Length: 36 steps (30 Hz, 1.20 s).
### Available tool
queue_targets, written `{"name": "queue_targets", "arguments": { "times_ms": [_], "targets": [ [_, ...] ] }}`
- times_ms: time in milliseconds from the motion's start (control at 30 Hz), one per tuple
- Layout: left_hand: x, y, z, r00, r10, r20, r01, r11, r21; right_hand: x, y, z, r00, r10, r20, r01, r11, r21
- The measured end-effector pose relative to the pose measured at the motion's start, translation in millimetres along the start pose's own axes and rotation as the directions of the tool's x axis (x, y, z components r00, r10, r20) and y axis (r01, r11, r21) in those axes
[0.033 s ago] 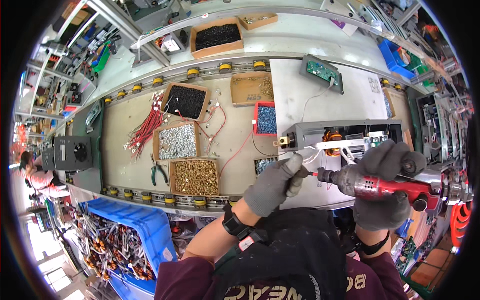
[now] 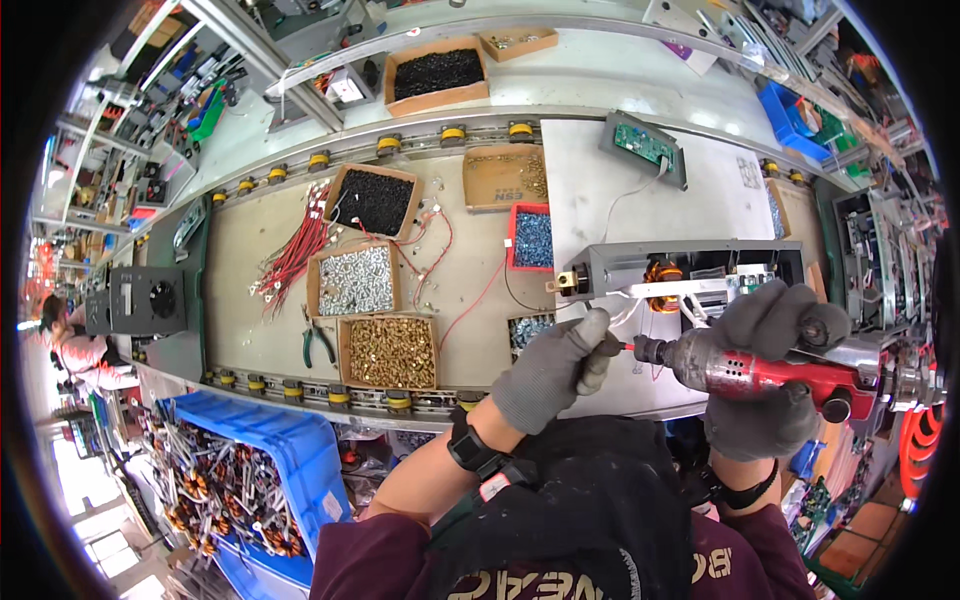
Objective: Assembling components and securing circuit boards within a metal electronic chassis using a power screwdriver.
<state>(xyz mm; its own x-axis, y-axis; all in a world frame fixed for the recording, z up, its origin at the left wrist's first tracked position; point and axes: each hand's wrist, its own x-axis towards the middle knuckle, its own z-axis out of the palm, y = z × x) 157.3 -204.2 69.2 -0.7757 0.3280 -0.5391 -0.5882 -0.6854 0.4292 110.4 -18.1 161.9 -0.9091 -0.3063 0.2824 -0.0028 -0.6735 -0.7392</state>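
My right hand (image 2: 765,425) is wrapped round a red and grey power screwdriver (image 2: 745,372), which points left. My left hand (image 2: 555,370), in a grey glove like the right, is closed in a pinch at the tip of the driver's thin red bit (image 2: 628,347). Whatever sits between those fingertips is hidden. Just beyond both hands lies an open grey metal housing (image 2: 610,268). Inside it are a copper-wound coil (image 2: 664,285), white wires (image 2: 690,308) and a circuit board. A brass-coloured terminal (image 2: 566,282) sticks out of its left end.
Left of the housing stand trays of brass parts (image 2: 388,355), silver parts (image 2: 355,282), black parts (image 2: 372,200) and blue screws (image 2: 531,240). Pliers (image 2: 318,343) and red wires (image 2: 300,255) lie nearby. A panel with a green circuit board (image 2: 640,142) rests beyond. A blue bin (image 2: 320,440) stands lower left.
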Motion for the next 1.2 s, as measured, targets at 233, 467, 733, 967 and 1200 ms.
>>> {"name": "queue_targets", "arguments": {
  "times_ms": [233,467,733,967,1200],
  "targets": [
    [0,-22,20,0.995,0.082,0.060,-0.087,0.993,0.085,-3,-11,-7,0.980,0.006,0.200,0.037,0.976,-0.214],
    [3,-31,22,0.995,0.085,0.050,-0.089,0.992,0.089,-5,-22,15,0.997,0.077,-0.011,-0.077,0.951,-0.301],
    [35,-47,-65,0.945,-0.015,-0.325,-0.010,0.997,-0.074,15,-23,-2,0.996,-0.007,0.091,0.044,0.909,-0.415],
    [93,-62,-235,0.589,0.031,-0.807,-0.537,0.761,-0.363,6,-35,-43,0.981,-0.173,-0.086,0.103,0.844,-0.526],
    [114,-36,-314,0.642,0.158,-0.751,-0.612,0.695,-0.377,19,-37,-35,0.979,-0.194,-0.062,0.133,0.840,-0.527]
  ]
}}
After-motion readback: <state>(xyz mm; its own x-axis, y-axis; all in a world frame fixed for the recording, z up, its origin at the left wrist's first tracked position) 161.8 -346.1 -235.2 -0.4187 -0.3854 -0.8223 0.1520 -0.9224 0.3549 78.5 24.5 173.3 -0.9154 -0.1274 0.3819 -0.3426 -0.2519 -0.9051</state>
